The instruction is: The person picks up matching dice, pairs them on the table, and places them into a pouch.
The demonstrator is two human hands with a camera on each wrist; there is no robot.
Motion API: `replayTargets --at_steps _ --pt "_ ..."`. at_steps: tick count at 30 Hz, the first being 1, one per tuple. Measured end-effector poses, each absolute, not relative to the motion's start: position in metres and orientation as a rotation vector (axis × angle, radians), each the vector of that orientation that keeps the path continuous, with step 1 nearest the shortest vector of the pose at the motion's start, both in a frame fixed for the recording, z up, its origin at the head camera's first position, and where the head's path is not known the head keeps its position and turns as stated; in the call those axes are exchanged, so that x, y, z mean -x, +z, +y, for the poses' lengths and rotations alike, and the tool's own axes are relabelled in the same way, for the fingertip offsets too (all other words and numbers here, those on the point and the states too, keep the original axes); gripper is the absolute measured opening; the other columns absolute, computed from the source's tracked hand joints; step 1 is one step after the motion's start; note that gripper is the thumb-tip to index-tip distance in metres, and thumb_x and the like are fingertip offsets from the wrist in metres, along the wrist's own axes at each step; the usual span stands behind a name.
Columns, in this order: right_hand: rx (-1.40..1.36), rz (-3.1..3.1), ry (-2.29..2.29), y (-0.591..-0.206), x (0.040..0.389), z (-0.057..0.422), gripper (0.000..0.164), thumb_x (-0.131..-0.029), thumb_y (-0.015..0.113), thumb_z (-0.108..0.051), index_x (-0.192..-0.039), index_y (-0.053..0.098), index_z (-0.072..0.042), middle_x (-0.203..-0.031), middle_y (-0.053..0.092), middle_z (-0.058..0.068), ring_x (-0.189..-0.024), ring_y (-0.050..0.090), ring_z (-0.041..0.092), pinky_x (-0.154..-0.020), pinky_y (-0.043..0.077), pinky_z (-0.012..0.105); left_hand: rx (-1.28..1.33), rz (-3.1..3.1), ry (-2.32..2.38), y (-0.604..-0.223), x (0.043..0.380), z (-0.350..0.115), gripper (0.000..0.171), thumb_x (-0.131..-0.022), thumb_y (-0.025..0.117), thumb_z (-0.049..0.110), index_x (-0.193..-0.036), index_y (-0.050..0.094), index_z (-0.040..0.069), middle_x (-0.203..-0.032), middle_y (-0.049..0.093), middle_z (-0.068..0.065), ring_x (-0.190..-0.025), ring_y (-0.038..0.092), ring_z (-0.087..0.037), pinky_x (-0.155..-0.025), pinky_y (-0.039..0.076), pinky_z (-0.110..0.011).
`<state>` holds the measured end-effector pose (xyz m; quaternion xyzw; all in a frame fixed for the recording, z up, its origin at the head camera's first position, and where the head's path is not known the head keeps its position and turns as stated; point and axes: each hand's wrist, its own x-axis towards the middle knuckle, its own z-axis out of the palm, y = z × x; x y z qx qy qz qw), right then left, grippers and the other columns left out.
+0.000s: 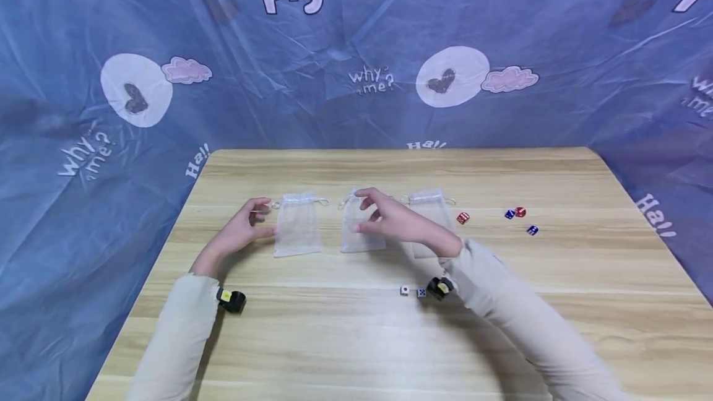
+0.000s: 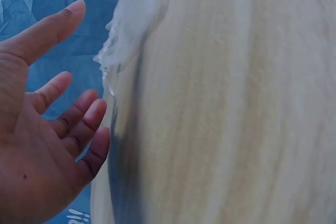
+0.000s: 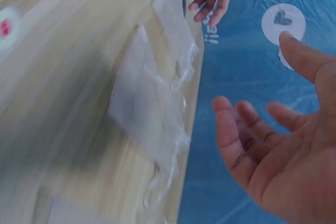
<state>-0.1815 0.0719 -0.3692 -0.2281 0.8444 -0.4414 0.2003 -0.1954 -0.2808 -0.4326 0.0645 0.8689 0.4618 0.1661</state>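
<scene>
Fingers standing wide of thumbs, holding nothing, a right hand [image 1: 392, 218] is hovering over the middle white sheer-fabric drawstring pouch [image 1: 359, 242], a left hand [image 1: 241, 228] beside the matching left pouch [image 1: 298, 229], both pouches lying on a pale wood-grain tabletop [image 1: 312, 327].

The pouches [image 1: 298, 231] before me looked like sheer, net-like cloth, shinier at their gathered necks [image 1: 299, 198]. My tabletop [image 1: 334, 339] was smooth and wood-grained with a soft sheen, the red dice [image 1: 463, 218] and blue dice [image 1: 533, 230] glossy plastic, my sleeves [image 1: 181, 333] matt cloth, the backdrop [image 1: 312, 110] creased, faintly shiny sheeting.
</scene>
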Motion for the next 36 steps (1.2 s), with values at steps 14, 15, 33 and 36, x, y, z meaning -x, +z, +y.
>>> replayTargets --at_steps 14,15,33,36 --pt "0.569 2.289 -1.157 -0.410 0.203 -0.006 0.076 -0.087 0.070 -0.019 -0.148 0.028 0.000 -0.118 0.060 0.019 -0.100 0.059 0.023 -0.100 0.045 0.038 -0.224 2.468 1.292 -0.445 0.200 -0.276 0.082 -0.080 0.076 0.015 -0.145 0.029 -0.001 -0.132 0.042 -0.024 -0.109 0.043 -0.031 -0.090 0.038 -0.034" --pt "0.568 2.291 -1.146 -0.411 0.204 -0.009 0.076 -0.087 0.069 -0.019 -0.148 0.028 0.000 -0.114 0.061 0.016 -0.092 0.059 0.019 -0.097 0.046 0.035 -0.219 2.470 1.294 -0.445 0.200 -0.276 0.082 -0.079 0.076 0.014 -0.145 0.030 -0.001 -0.131 0.042 -0.024 -0.109 0.043 -0.031 -0.090 0.038 -0.033" --pt "0.350 2.070 -1.380 -0.426 0.211 -0.025 0.075 -0.088 0.063 -0.002 -0.150 0.022 0.002 -0.111 0.052 0.012 -0.060 0.045 0.011 -0.053 0.041 0.022 -0.188 2.358 1.402 -0.443 0.196 -0.274 0.088 -0.082 0.073 0.009 -0.150 0.018 0.000 -0.127 0.050 -0.025 -0.088 0.056 -0.009 -0.078 0.047 -0.017" --pt "0.342 2.065 -1.391 -0.427 0.211 -0.025 0.073 -0.089 0.060 0.002 -0.150 0.021 0.001 -0.105 0.050 0.009 -0.058 0.042 0.010 -0.052 0.040 0.022 -0.194 2.334 1.457 -0.442 0.195 -0.275 0.084 -0.083 0.072 0.004 -0.149 0.021 -0.002 -0.123 0.051 -0.025 -0.087 0.055 -0.008 -0.077 0.048 -0.017"
